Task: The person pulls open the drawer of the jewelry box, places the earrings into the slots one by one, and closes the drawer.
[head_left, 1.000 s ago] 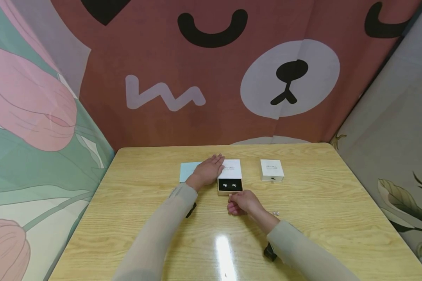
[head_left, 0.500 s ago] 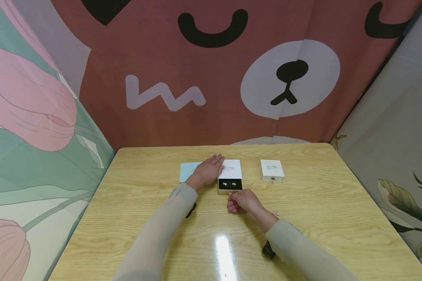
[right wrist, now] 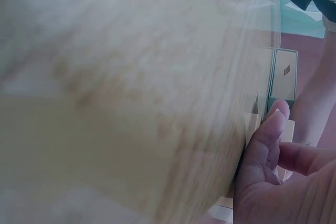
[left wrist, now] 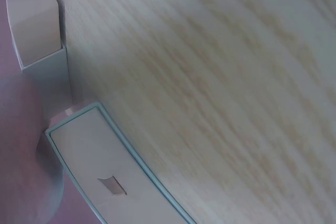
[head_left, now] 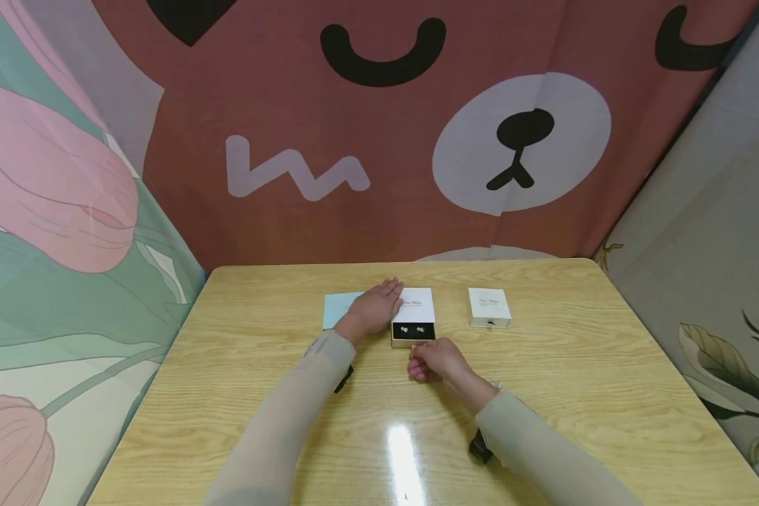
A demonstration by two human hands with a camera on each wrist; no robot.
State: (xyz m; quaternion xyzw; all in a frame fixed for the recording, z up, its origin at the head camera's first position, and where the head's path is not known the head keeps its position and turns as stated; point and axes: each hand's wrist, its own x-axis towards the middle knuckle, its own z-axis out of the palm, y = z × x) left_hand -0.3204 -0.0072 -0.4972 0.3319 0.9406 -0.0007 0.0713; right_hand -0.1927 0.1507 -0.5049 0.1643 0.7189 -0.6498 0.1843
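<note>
White, with small dark lettering on top, the sliding box [head_left: 419,302] sits just below the centre of the head view, its drawer [head_left: 403,344] partly out toward the bottom of the frame. Two small shiny studs [head_left: 404,329] stand side by side on the drawer's black lining [head_left: 412,333]. At the drawer's front edge is the right hand [head_left: 439,358], fingers curled inward; whether they pinch the drawer or only press it, I cannot tell. The left hand [head_left: 376,306] lies over the box's left side, fingers straight, also covering part of a pale blue box [head_left: 339,310] to its left. Right of centre, well apart from both hands, stands another white box [head_left: 489,306], shut, with a small dark tab. Beside the right wrist lies a small clear object [head_left: 496,385], too small to identify. All rest on a wood-grain worktop [head_left: 575,365]; behind it, a reddish-brown cloth [head_left: 379,218] fills the upper frame.
</note>
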